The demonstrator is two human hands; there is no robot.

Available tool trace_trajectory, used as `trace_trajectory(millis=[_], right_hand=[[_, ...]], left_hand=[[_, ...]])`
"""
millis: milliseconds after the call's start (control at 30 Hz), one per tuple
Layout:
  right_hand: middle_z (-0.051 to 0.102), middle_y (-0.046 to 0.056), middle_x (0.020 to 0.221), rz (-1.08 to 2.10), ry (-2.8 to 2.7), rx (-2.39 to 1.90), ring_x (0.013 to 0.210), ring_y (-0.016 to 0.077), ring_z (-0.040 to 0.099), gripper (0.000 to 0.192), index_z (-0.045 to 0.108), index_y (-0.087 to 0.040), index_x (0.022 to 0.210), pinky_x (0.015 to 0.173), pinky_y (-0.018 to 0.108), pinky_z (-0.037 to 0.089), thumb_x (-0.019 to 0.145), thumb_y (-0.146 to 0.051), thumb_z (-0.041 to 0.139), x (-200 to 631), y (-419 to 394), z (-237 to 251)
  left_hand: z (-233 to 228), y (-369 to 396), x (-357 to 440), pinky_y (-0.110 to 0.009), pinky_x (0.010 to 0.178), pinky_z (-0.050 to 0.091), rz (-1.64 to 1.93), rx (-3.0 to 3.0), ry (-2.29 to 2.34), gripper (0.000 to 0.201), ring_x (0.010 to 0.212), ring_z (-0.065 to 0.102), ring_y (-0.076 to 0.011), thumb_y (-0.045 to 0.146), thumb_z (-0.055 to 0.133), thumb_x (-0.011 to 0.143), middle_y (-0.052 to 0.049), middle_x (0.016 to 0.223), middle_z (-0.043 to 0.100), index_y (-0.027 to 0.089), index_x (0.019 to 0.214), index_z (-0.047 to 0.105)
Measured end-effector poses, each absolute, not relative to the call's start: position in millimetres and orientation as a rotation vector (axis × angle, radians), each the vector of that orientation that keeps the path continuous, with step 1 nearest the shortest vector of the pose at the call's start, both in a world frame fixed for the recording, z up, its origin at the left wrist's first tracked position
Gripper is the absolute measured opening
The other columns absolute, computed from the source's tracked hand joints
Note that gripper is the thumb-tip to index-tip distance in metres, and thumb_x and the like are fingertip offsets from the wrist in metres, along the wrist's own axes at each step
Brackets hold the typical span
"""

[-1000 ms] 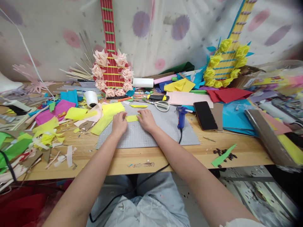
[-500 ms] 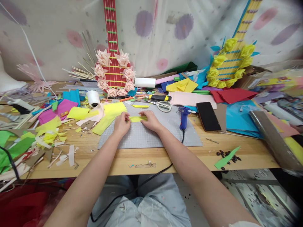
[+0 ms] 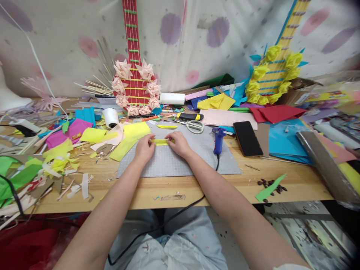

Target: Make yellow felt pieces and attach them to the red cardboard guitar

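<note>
One yellow paper strip [image 3: 161,142] runs sideways, its left end pinched by the left hand [image 3: 144,148], its right end by the right hand [image 3: 180,144].

Papercraft workspace, home or studio unclear: wooden table [image 3: 163,185] with gridded cutting mat [image 3: 168,165], hot glue gun [image 3: 218,141], scissors [image 3: 189,123], paper scraps [image 3: 84,184] piled left, flower-trimmed model guitars, red [image 3: 135,89] and yellow [image 3: 269,81], against a floral-print sheet [image 3: 194,52].
</note>
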State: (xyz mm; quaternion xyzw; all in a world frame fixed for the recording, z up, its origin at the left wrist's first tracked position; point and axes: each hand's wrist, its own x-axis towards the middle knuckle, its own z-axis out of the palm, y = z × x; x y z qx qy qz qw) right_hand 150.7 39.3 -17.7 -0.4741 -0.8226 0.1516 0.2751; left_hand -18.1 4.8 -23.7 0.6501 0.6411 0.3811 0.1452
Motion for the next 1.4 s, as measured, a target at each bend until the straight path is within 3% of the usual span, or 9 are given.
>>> trace_trajectory(millis=[167, 433, 933, 1400], right_hand=[[0.058, 0.003, 0.088, 0.354, -2.212, -1.229, 0.095, 0.0166, 0.046, 0.021, 0.060, -0.019, 0.095, 0.087, 0.030, 0.034, 0.079, -0.015, 0.047, 151.0, 37.2, -14.3], [0.049, 0.008, 0.114, 0.157, -2.213, -1.130, 0.110, 0.0221, 0.038, 0.039, 0.052, -0.021, 0.114, 0.093, 0.037, 0.032, 0.076, -0.017, 0.052, 144.8, 29.4, -9.2], [0.059, 0.008, 0.096, 0.070, -2.360, -1.138, 0.096, 0.0217, 0.043, 0.016, 0.062, -0.017, 0.082, 0.081, 0.034, 0.033, 0.081, -0.015, 0.046, 132.9, 37.9, -17.2], [0.063, 0.004, 0.094, 0.195, -2.400, -1.026, 0.094, 0.0211, 0.044, 0.019, 0.067, -0.020, 0.081, 0.084, 0.035, 0.034, 0.076, -0.012, 0.051, 144.2, 33.7, -17.1]], left_hand=[[-18.9, 2.6, -17.2, -0.027, 0.072, 0.044, 1.110, 1.725, 1.928, 0.027, 0.068, 0.054, -0.0131, 0.022, 0.053, 0.072, 0.000, 0.082, 0.063, 0.021, 0.099, 0.059], [-20.5, 2.8, -16.5, -0.024, 0.065, 0.041, 1.295, 1.742, 1.868, 0.029, 0.061, 0.049, -0.0098, 0.028, 0.058, 0.070, 0.002, 0.077, 0.059, 0.021, 0.099, 0.056], [-21.5, 5.1, -13.3, -0.022, 0.060, 0.040, 1.275, 1.750, 1.811, 0.026, 0.059, 0.049, -0.0088, 0.031, 0.060, 0.069, 0.003, 0.073, 0.057, 0.021, 0.093, 0.054], [-16.2, 0.0, -13.7, -0.025, 0.061, 0.038, 1.087, 1.741, 2.102, 0.018, 0.066, 0.052, -0.0122, 0.026, 0.051, 0.074, 0.003, 0.072, 0.055, 0.023, 0.092, 0.053]])
